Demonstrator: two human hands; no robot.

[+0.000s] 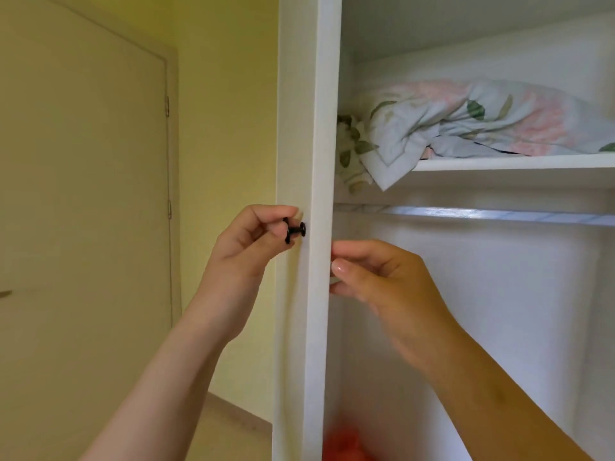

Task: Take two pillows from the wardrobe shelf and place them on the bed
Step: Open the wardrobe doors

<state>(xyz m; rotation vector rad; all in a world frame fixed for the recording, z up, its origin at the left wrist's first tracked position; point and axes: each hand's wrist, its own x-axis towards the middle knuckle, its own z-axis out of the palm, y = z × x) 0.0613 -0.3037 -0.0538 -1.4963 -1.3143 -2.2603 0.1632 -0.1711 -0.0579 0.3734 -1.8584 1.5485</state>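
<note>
Head: left hand [249,242] pinches knob [297,230], right hand [382,277] grips door [314,128] before pillow [482,118].

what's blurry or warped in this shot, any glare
Head view: the orange-red patch at the bottom edge is badly blurred; the cream room door's frame bows from wide-angle distortion; the silver hanging rail shows glare; the floral pillow on the shelf is sharper.

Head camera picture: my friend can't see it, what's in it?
The left-hand grip pinches the black knob on a white wardrobe door, while the right-hand grip curls round the door's edge. Inside, flowery pillows lie on the upper shelf.
</note>
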